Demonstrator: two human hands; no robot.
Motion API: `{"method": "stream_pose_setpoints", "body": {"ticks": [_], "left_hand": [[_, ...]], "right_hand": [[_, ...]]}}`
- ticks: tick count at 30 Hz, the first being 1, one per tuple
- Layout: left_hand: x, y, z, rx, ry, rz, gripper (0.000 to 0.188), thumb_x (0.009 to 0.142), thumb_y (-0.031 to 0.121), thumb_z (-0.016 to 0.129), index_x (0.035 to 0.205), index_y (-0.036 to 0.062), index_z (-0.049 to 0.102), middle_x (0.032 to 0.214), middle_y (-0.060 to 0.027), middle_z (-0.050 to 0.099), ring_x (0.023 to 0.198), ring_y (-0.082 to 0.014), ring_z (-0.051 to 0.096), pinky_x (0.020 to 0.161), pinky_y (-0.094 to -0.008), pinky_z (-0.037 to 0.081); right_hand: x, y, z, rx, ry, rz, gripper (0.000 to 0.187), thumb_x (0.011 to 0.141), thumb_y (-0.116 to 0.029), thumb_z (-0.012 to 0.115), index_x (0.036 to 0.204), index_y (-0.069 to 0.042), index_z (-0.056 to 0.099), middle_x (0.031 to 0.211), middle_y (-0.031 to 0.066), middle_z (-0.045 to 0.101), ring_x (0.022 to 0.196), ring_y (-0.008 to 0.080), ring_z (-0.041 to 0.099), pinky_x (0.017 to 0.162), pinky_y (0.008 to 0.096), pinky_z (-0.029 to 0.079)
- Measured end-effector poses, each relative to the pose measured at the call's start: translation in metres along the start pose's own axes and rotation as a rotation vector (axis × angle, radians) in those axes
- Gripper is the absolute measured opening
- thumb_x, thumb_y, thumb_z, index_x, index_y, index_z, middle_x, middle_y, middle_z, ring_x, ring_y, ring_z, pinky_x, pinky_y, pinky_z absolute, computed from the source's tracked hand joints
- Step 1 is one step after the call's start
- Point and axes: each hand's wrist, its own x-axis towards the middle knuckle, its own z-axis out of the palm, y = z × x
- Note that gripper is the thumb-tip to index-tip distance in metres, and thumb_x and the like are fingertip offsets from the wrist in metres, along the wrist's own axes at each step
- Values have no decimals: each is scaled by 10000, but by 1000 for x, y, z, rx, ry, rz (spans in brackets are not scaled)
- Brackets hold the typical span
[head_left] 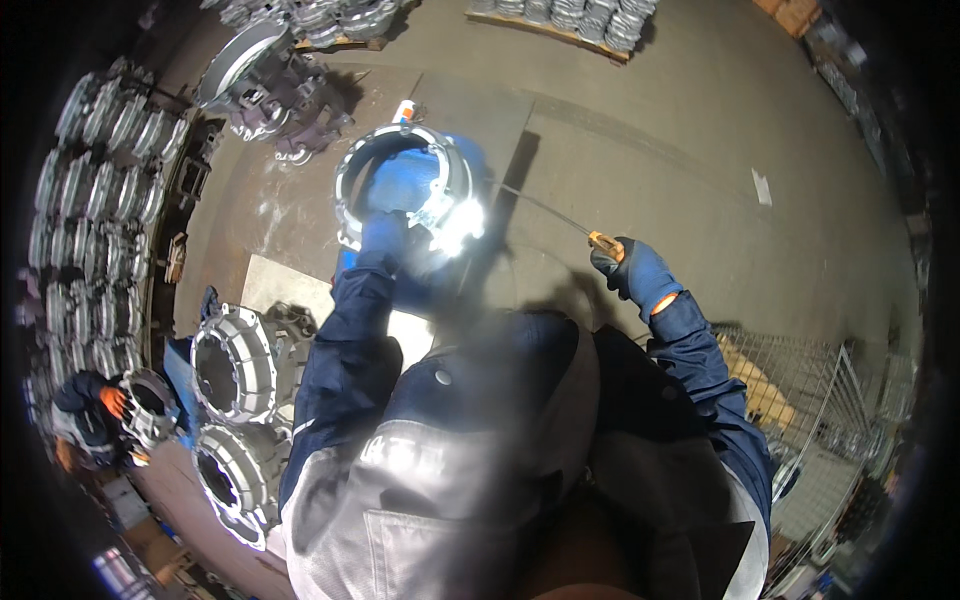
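Mind, your right hand [640, 272] is closed around the orange handle of a long thin tool [606, 245], its shaft reaching left toward the ring-shaped housing [458, 180], which sits far and left of your body. Your left hand [382, 235] is at its near rim; whether it grips cannot be told. A loose hold there could let the housing shift, and the shaft might skid off toward those fingers. The housing looks like cast metal, round, lugged, glaring brightly; the shaft, slender and stiff.
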Motion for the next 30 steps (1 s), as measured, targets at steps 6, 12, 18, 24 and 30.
{"method": "stream_pose_setpoints", "body": {"ticks": [6, 12, 18, 24, 30], "left_hand": [[-10, 81, -32, 36, -64, -19, 426, 851, 493, 480, 1098, 167, 597, 953, -236, 614, 875, -416, 607, 717, -531, 444], [-3, 97, -48, -68, -57, -191, 391, 829, 500, 506, 1065, 209, 618, 965, -223, 614, 925, -405, 600, 699, -519, 455], [-2, 65, -18, -132, 129, -204, 453, 768, 452, 627, 1007, 67, 633, 921, -214, 652, 883, -364, 639, 799, -419, 492], [6, 35, -6, -28, -268, -277, 342, 707, 343, 714, 933, 89, 675, 990, -165, 677, 971, -324, 648, 851, -387, 502], [3, 54, 1, -45, -35, -326, 303, 675, 290, 768, 884, 78, 712, 927, -168, 688, 897, -321, 669, 779, -381, 524]], "right_hand": [[-17, 33, 32, 131, 164, -263, 379, 908, -439, 555, 796, -83, 622, 690, 148, 608, 622, 246, 593, 559, 350, 457], [13, 34, 56, -87, 498, -574, 310, 829, -401, 629, 795, -92, 617, 653, 152, 613, 616, 347, 606, 539, 440, 460], [29, 62, 79, 191, 355, -547, 342, 818, -418, 643, 808, -77, 630, 674, 163, 622, 617, 363, 601, 532, 436, 445], [4, 49, 74, -49, 227, -290, 398, 822, -464, 630, 926, -82, 674, 801, 184, 666, 735, 376, 636, 639, 426, 490], [24, 48, 64, 634, -52, -290, 327, 886, -293, 650, 1062, -18, 658, 882, 41, 703, 641, 156, 632, 636, 305, 520]]}}
